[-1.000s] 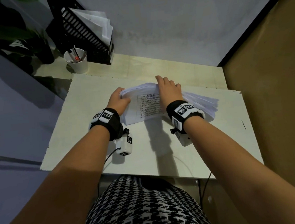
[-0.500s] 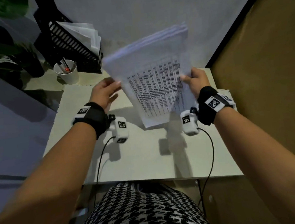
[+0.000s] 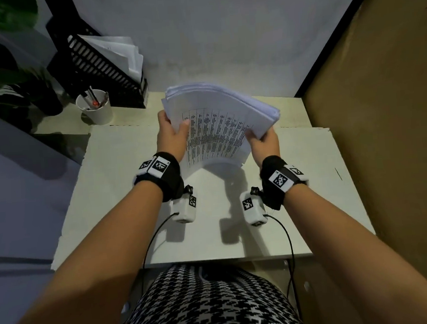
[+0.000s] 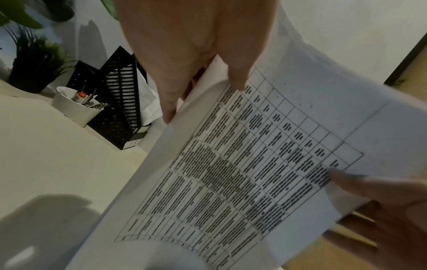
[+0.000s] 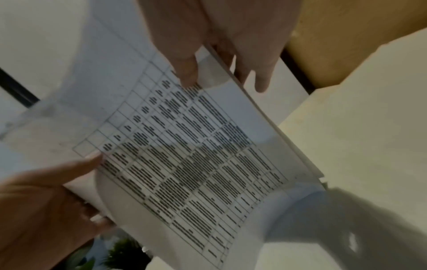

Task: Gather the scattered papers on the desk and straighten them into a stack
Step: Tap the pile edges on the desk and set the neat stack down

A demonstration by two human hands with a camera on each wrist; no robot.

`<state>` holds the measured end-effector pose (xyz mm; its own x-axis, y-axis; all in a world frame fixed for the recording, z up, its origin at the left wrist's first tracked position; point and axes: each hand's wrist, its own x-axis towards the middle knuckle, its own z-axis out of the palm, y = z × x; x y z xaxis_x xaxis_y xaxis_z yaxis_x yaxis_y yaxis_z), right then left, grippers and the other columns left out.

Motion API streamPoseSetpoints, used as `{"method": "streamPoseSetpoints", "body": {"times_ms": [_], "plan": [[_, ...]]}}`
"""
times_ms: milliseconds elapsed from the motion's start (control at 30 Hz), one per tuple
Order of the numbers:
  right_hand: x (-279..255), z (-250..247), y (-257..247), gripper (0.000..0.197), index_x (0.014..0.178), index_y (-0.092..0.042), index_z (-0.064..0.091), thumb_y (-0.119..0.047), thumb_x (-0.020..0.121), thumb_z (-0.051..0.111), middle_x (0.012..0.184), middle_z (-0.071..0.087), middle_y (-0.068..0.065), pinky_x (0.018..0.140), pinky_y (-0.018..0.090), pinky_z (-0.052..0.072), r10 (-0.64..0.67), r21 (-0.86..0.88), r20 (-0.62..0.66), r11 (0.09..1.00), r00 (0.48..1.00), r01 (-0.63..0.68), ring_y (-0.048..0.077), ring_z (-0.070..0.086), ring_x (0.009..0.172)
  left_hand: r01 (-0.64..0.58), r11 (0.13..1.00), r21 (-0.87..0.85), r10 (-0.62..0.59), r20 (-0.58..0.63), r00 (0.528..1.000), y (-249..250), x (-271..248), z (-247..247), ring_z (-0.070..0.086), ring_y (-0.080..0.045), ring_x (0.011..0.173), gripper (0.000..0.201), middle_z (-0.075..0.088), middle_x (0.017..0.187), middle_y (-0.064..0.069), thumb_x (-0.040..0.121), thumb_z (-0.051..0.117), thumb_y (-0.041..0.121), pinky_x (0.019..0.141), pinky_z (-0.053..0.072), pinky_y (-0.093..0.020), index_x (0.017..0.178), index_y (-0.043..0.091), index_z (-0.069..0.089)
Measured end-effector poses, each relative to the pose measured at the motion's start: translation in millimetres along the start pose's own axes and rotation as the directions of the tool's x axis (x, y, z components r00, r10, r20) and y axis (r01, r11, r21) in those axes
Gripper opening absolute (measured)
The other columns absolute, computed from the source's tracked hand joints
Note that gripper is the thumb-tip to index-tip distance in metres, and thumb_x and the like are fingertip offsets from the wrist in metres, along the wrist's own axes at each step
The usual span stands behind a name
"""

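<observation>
This is a small office corner, a desk nook closed in by a plain pale wall behind and a brown panel to the right. The pale surface (image 3: 123, 194) carries desk gear: a black slatted file holder (image 3: 97, 68) stuffed with loose sheets stands at its back left against the wall. Just in front of the file holder sits a white cup (image 3: 97, 109) holding pens. Left of the file holder, a dark-potted green plant (image 3: 9, 75) fills the corner. Printed table sheets (image 3: 215, 133) suit paperwork.
</observation>
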<state>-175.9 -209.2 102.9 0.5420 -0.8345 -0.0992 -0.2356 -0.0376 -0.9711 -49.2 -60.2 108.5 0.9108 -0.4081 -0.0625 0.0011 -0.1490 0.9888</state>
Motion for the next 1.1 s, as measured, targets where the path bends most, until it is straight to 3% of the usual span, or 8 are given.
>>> {"method": "streamPoseSetpoints", "body": {"times_ms": [133,267,333,433,567,700,900,1100], "plan": [[6,-4,-29,0.065,0.14,-0.019,0.029,-0.009,0.085,0.062,0.117,0.054,0.005,0.085,0.024,0.055,-0.225,0.049,-0.148,0.971,0.963,0.234,0.018,0.059,0.102,-0.088,0.992,-0.092,0.091,0.026,0.995,16,10,-5,0.059,-0.009,0.097,0.053,0.057,0.105,0.006,0.077,0.077,0.017,0.084,0.053,-0.024,0.117,0.02,0.043],[16,-9,-56,0.081,0.149,-0.02,0.019,0.002,0.082,0.06,0.137,0.038,0.011,0.074,-0.007,0.039,-0.523,-0.325,-0.108,0.822,0.845,0.467,0.013,0.05,0.11,-0.123,0.969,-0.214,0.131,0.025,0.991,29,20,-4,0.062,-0.009,0.095,0.06,0.059,0.111,-0.005,0.071,0.082,0.018,0.076,0.053,-0.016,0.118,0.012,0.046],[18,-11,-65,0.075,0.147,-0.023,0.029,0.006,0.083,0.057,0.142,0.032,0.013,0.07,-0.001,0.043,-0.592,-0.503,-0.007,0.698,0.806,0.509,0.007,0.045,0.096,-0.089,0.958,-0.272,0.091,-0.004,0.996,36,24,-1,0.062,-0.01,0.094,0.056,0.061,0.109,-0.003,0.069,0.081,0.031,0.078,0.052,-0.015,0.112,0.017,0.049],[21,-12,-64,0.05,0.132,-0.016,0.052,0.003,0.086,0.054,0.143,0.033,0.015,0.091,0.026,0.052,-0.61,-0.602,0.08,0.6,0.788,0.526,0.012,0.049,0.097,-0.026,0.939,-0.344,0.001,-0.073,0.997,47,26,7,0.057,-0.01,0.087,0.035,0.058,0.093,0.005,0.076,0.073,0.041,0.078,0.05,-0.017,0.097,0.023,0.05],[25,-13,-58,0.043,0.13,-0.011,0.052,-0.003,0.087,0.053,0.137,0.039,0.015,0.096,0.029,0.049,-0.581,-0.602,0.087,0.617,0.809,0.507,0.026,0.053,0.112,0.032,0.926,-0.376,-0.087,-0.131,0.988,55,29,14,0.061,-0.022,0.09,0.041,0.062,0.095,-0.004,0.065,0.069,0.056,0.091,0.051,-0.042,0.084,0.023,0.056],[25,-15,-56,0.045,0.131,-0.008,0.051,-0.005,0.087,0.052,0.128,0.045,0.017,0.091,0.03,0.047,-0.585,-0.603,0.078,0.617,0.808,0.505,0.029,0.053,0.111,0.035,0.931,-0.362,-0.084,-0.12,0.989,58,32,12,0.057,-0.021,0.077,0.022,0.059,0.074,0.0,0.072,0.064,0.045,0.076,0.047,-0.037,0.069,0.023,0.058],[26,-14,-59,0.058,0.139,-0.023,0.043,-0.004,0.085,0.052,0.125,0.041,0.015,0.089,0.029,0.051,-0.581,-0.596,0.137,0.599,0.802,0.535,0.025,0.052,0.106,-0.007,0.938,-0.348,-0.019,-0.07,0.997,53,32,6,0.059,-0.022,0.086,0.023,0.064,0.081,-0.001,0.087,0.055,0.041,0.084,0.048,-0.038,0.077,0.024,0.067],[30,-9,-53,0.059,0.141,-0.01,0.031,0.003,0.086,0.048,0.121,0.045,0.011,0.081,-0.001,0.038,-0.506,-0.322,-0.003,0.817,0.862,0.478,0.012,0.046,0.103,0.013,0.944,-0.329,-0.056,-0.123,0.991,58,35,10,0.041,-0.019,0.076,0.029,0.042,0.067,0.003,0.085,0.052,0.025,0.073,0.033,-0.031,0.056,0.025,0.045]]}}
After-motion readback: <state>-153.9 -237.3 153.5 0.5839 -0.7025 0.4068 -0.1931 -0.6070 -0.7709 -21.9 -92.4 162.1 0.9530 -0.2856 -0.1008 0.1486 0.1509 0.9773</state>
